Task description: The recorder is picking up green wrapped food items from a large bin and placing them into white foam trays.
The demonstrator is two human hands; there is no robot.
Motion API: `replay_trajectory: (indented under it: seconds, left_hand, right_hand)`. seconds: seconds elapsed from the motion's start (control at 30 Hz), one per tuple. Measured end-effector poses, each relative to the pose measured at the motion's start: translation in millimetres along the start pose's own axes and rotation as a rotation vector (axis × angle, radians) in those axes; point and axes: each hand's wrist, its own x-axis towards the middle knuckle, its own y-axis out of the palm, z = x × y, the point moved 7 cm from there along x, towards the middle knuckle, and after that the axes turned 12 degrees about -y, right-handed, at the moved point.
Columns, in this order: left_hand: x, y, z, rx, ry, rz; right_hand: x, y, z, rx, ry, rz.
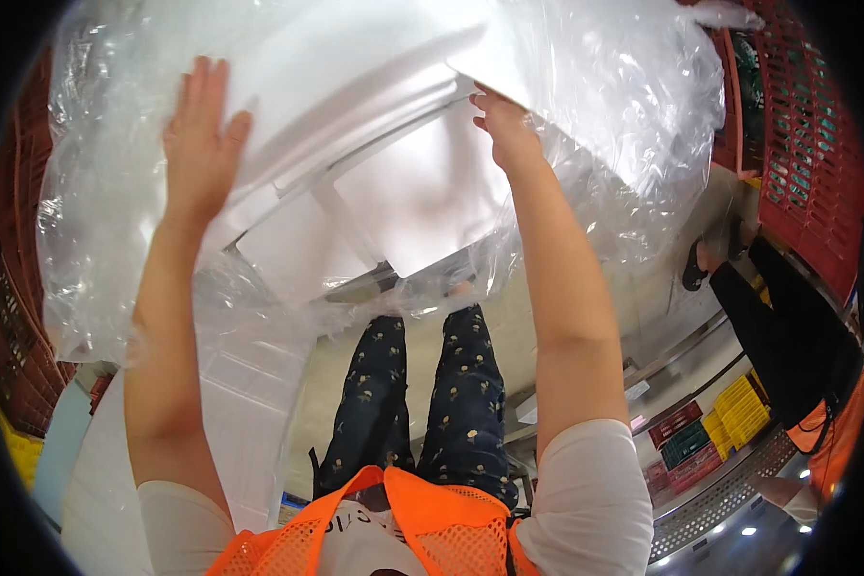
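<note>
I hold up a big clear plastic bag (115,221) with several white foam box pieces (355,86) inside it, lifted in front of my face. My left hand (200,144) presses flat with spread fingers against the bag over a foam piece on the left. My right hand (502,123) grips the edge of a foam lid through or beside the plastic near the top centre. Below the bag I see my own legs in dark patterned trousers (432,403) and my orange mesh vest (394,528).
Red plastic crates (806,163) are stacked at the right and dark red ones (14,317) at the left. Another person in black with an orange vest (787,355) stands at the right. White foam pieces (250,384) lie low left. Coloured crates (710,432) sit far off.
</note>
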Motion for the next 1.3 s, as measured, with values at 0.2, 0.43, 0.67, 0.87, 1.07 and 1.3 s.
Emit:
replay_trajectory:
  seconds: [0.2,0.43,0.67,0.87,1.07,1.3]
  left_hand:
    - [16.4,0.4,-1.1,-0.118,0.048,0.015]
    - [15.8,-2.5,8.9,-0.164,0.064,0.03]
    - [4.7,-10.4,21.0,-0.188,-0.001,0.022]
    - [-0.2,-6.8,35.1,-0.13,-0.046,0.054]
    - [-8.6,-13.6,53.5,-0.24,-0.134,0.084]
    - [-24.3,-1.9,101.0,-0.1,-0.05,0.034]
  right_hand:
    - [12.9,18.1,-38.0,0.258,0.025,0.096]
    - [36.6,33.0,-30.0,0.406,-0.041,0.048]
    - [23.0,44.1,-12.9,0.273,0.043,0.12]
    - [26.2,63.0,-23.5,0.207,-0.036,0.208]
    - [29.2,62.5,-48.6,0.449,-0.03,0.204]
    - [52.4,57.8,-83.3,0.497,-0.039,0.175]
